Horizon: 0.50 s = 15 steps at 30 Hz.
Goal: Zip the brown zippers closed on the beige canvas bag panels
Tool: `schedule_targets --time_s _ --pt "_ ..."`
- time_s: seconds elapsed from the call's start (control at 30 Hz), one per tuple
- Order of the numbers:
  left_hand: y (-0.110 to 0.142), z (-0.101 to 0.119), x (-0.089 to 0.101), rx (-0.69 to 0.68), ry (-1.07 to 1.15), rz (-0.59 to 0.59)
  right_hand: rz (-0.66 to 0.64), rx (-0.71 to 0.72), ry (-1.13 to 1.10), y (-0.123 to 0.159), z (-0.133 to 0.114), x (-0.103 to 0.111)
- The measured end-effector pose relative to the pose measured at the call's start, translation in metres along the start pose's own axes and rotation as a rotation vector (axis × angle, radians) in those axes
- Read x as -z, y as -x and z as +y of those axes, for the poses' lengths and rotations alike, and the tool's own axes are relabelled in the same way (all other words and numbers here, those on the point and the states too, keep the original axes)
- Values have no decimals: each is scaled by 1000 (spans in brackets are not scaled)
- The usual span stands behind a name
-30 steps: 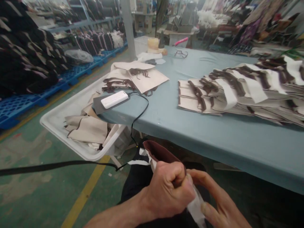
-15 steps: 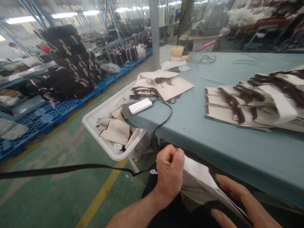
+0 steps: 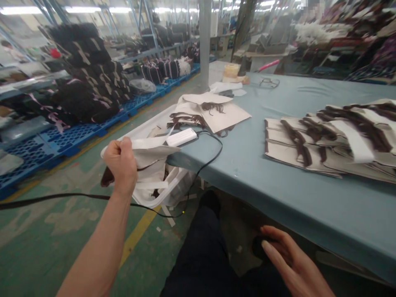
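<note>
Left hand [image 3: 122,165]: clenched on a beige piece [image 3: 151,154], held over the white bin [image 3: 175,194].
Right hand [image 3: 287,255]: half curled; grip cannot be told.
Progress: piece unreleased; a stack [image 3: 287,156] is laid on the table [image 3: 244,161].
Materials: flat, cloth-like beige, brown-trimmed; bin apparently plastic, smooth-rimmed.

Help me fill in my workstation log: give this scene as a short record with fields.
Left hand: closed on a pale piece, over the white bin
Right hand: low, near the edge of the table, by a dark thing; grip unclear
Table, left end: pale sheets with brown fringe; white device with black cable
Table, right side: pile with brown and white strips
Table, far side: glasses
</note>
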<state>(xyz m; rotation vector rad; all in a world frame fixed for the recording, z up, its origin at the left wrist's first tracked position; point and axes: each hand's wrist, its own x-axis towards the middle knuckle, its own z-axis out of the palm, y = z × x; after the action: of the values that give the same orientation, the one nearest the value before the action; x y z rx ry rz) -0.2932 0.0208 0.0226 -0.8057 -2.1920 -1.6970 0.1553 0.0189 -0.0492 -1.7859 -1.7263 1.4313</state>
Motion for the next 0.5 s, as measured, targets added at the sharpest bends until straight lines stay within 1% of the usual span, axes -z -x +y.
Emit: schedule_targets --time_s 0.1,0.13,0.17,0.3,0.4,0.43,0.5 --pt "-23 -36 -5 30 -178 17 -33 17 -5 2 -4 -5" --pt "-30 -48 -7 47 -235 -10 -38 24 -5 3 -4 -7" --pt "-36 -60 -9 66 -287 -60 -44 31 -4 4 -4 -9" --pt "-56 -100 -17 129 -478 -323 -94 82 28 2 0 -20" --pt "-57 -124 -26 149 -614 -433 -107 151 73 -2 5 -28" --pt "-52 -130 -30 146 -654 -454 -118 165 81 -4 7 -30" --pt "-34 -142 -35 117 -722 -490 -177 179 77 -9 9 -34"
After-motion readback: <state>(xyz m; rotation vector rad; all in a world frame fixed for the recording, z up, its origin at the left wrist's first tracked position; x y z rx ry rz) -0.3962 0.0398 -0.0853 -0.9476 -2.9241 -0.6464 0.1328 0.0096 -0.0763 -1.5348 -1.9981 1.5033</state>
